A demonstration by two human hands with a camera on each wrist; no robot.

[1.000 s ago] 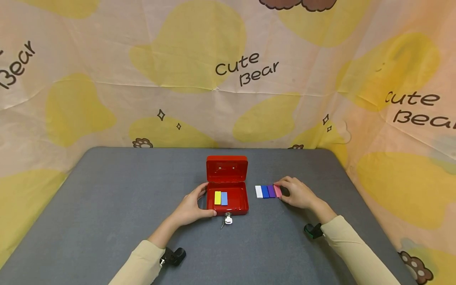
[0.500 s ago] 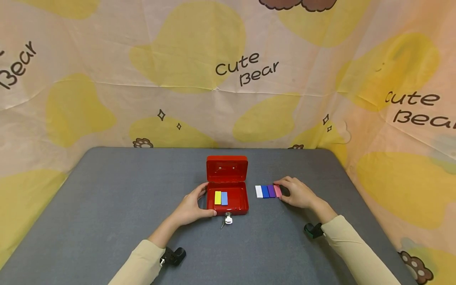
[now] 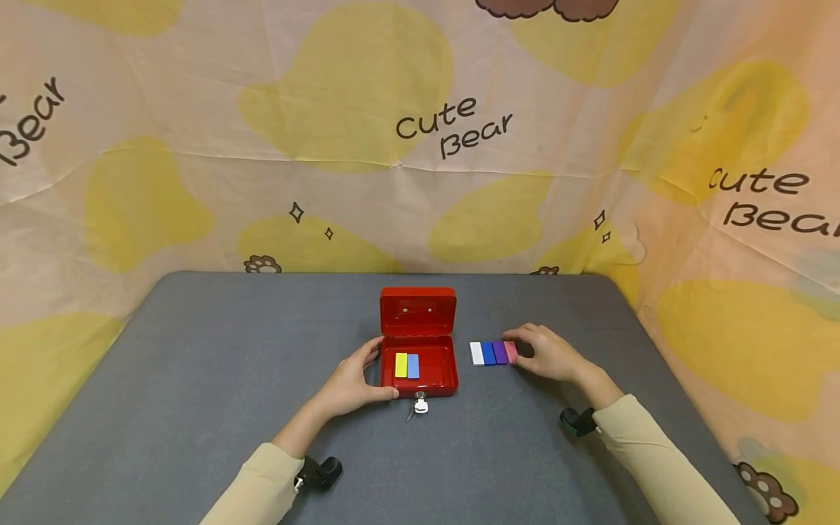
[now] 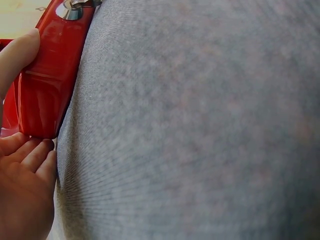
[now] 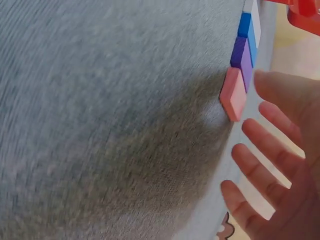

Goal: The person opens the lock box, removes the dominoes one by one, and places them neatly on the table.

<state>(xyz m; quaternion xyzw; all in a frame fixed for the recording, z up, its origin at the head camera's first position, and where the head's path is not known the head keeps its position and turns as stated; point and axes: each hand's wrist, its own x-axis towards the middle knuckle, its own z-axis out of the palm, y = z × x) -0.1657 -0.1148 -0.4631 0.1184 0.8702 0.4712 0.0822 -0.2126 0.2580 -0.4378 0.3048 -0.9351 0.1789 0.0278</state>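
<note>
A red metal cash box [image 3: 438, 379] stands with its lid [image 3: 418, 310] raised. A yellow block [image 3: 401, 365] and a light blue block [image 3: 413, 366] lie side by side inside. My left hand [image 3: 348, 380] holds the box by its left side, thumb [image 4: 31, 45] on the front rim and fingers [image 4: 35, 155] along the side wall. My right hand [image 3: 550, 356] is at the pink block [image 5: 233, 94], thumb and index finger by its two ends; the wrist view shows its fingers loosely spread. The pink block ends a row with a purple block [image 3: 500, 353], a dark blue block [image 3: 488, 354] and a white block [image 3: 477, 354].
A lock with keys [image 3: 420, 403] hangs at the front of the box. The grey table [image 3: 216, 350] reaches back to a patterned cloth [image 3: 354, 87]. Black wrist cameras [image 3: 320, 474] sit on both wrists.
My right hand has shifted very slightly by the pink block. The left hand, the box and the blocks look unmoved.
</note>
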